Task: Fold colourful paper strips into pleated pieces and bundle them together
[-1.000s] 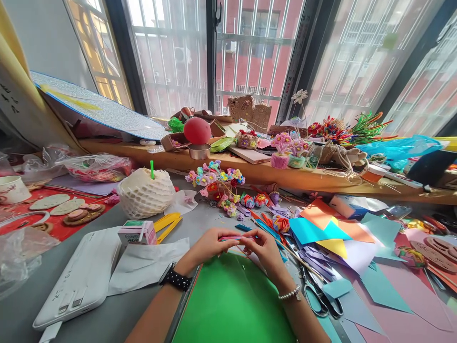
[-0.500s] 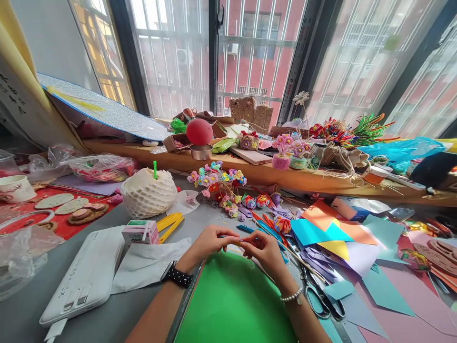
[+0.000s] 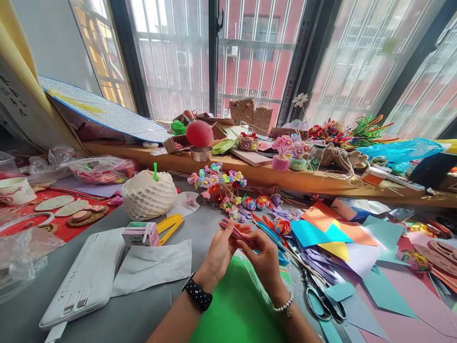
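Both hands meet over the near middle of the desk, around a small striped bundle of thin coloured paper strips (image 3: pixel 235 231). My left hand (image 3: pixel 217 255) has its thumb on top of the bundle, the fingers behind it. The right-hand end is pinched by the fingers of my right hand (image 3: pixel 263 252), which hide part of it. Below my wrists lies a bright green sheet (image 3: pixel 235 309). Just beyond the hands are crocheted flowers (image 3: pixel 214 180) and folded multicoloured paper balls (image 3: pixel 262 202).
Scissors (image 3: pixel 323 300) and loose coloured paper (image 3: pixel 321 233) lie to the right. On the left are a white power bank (image 3: pixel 85 271), a white tissue (image 3: pixel 153 267), a small pink box (image 3: pixel 141 234), yellow tweezers (image 3: pixel 171 224) and a net-wrapped coconut (image 3: pixel 149 195). A cluttered wooden ledge (image 3: pixel 150 157) runs behind.
My hands have come up off the green sheet and turned, the left palm now facing inward. The striped bundle, mostly hidden before, now shows between them.
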A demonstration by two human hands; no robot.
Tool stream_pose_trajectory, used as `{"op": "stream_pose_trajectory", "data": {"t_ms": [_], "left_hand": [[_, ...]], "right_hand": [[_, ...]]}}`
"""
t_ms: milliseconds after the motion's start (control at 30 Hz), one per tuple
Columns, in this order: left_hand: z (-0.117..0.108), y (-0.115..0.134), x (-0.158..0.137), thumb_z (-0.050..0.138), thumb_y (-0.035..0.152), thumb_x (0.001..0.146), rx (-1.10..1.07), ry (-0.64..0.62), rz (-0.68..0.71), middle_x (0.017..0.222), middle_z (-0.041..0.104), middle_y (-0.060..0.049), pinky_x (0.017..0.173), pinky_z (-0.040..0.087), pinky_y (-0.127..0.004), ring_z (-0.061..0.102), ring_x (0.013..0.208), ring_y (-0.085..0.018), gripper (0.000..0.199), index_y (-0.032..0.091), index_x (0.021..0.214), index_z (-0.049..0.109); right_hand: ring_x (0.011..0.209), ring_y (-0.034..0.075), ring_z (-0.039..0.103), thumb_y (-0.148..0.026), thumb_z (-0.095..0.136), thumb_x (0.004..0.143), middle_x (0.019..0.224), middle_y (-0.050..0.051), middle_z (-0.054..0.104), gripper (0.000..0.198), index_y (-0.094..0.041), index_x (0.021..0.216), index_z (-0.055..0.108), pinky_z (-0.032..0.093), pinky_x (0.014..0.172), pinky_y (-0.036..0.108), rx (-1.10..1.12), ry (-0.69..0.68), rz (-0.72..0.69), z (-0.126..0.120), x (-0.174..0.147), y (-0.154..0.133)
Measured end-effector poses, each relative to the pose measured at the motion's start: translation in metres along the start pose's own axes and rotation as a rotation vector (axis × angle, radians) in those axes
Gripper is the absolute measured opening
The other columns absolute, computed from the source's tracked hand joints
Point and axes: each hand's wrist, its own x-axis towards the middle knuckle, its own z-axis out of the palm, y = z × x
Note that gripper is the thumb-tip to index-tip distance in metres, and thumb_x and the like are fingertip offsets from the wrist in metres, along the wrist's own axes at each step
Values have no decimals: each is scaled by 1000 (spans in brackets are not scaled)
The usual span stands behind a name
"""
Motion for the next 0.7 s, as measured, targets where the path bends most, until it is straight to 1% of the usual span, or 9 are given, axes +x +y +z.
{"op": "stream_pose_trajectory", "data": {"t_ms": [100,200,300,433,533,633,700], "left_hand": [[-1,0,1,47,30,75,-23,34,-2,72,63,-9,67,46,-30,59,72,-18,19,12,73,52],[-1,-1,0,49,29,74,-85,19,-3,71,63,-7,68,46,-30,59,73,-18,17,12,72,52],[-1,-2,0,51,32,72,-120,16,-13,66,62,-6,68,46,-29,59,72,-18,21,12,68,53],[-1,-4,2,52,37,70,-83,78,14,60,61,-5,66,45,-27,59,69,-17,28,12,60,52],[-4,-4,4,51,44,68,10,105,37,63,62,-6,64,44,-27,59,69,-17,34,11,61,53],[-7,-6,6,50,47,67,132,113,68,66,63,-7,63,43,-26,59,70,-18,38,10,69,57],[-8,-7,6,49,46,68,198,68,84,70,63,-8,64,43,-26,58,71,-18,39,9,75,58]], "right_hand": [[63,15,53,-26,57,69,70,3,54,8,-19,74,56,46,57,27,-16,-38,-45,1,-1,-1],[64,15,53,-25,55,71,71,3,54,6,-20,74,57,46,59,27,-52,-28,-80,1,-2,-1],[65,15,53,-25,54,72,72,3,53,5,-20,73,57,46,60,27,-47,-25,-87,3,-4,-2],[68,16,53,-24,54,71,77,4,53,6,-20,75,56,46,61,28,-39,-90,-65,5,-6,-1],[70,16,54,-27,56,69,80,5,55,14,-18,79,53,46,62,28,39,-140,28,6,-4,0],[65,15,55,-34,59,66,78,3,55,24,-17,80,50,46,57,27,198,-165,205,6,0,2],[60,14,55,-40,58,65,73,2,55,28,-16,76,48,46,54,27,321,-188,339,4,4,4]]}}
